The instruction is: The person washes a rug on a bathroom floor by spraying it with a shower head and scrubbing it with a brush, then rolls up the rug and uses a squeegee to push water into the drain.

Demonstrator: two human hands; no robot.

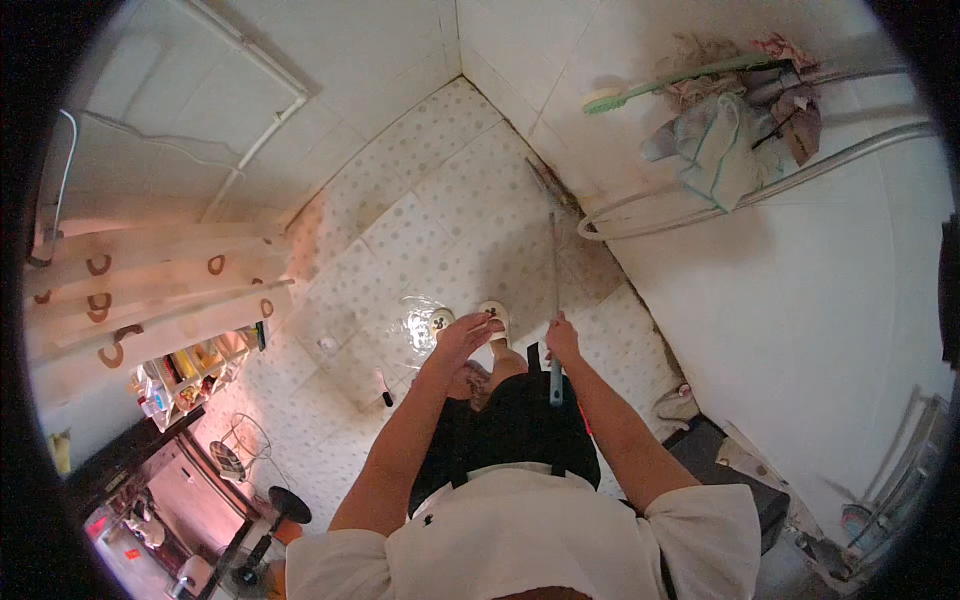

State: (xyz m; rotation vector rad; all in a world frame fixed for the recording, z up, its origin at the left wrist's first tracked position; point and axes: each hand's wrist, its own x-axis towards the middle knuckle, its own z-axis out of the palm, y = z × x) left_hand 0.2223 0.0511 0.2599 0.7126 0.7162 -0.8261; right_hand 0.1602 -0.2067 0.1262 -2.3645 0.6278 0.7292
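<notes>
My right hand (562, 337) is closed around the long thin handle (556, 277) of a floor tool, near its grey grip end. The tool's far end (541, 180) rests low by the foot of the right wall; it looks like a squeegee or brush head, too blurred to tell. My left hand (466, 334) holds nothing, its fingers extended over the slippers (442, 320). Wet, shining tiled floor (420, 330) lies beside the left slipper. A small black-handled tool (385, 394) lies on the floor to the left.
On the right wall hang a green long-handled brush (637, 94), mesh cloths (724, 154) and a looped hose (637, 232). At left are a patterned curtain (165, 292), a shelf of bottles (191, 375) and a wire-framed item (229, 457). A dark box-like object (720, 457) stands at lower right.
</notes>
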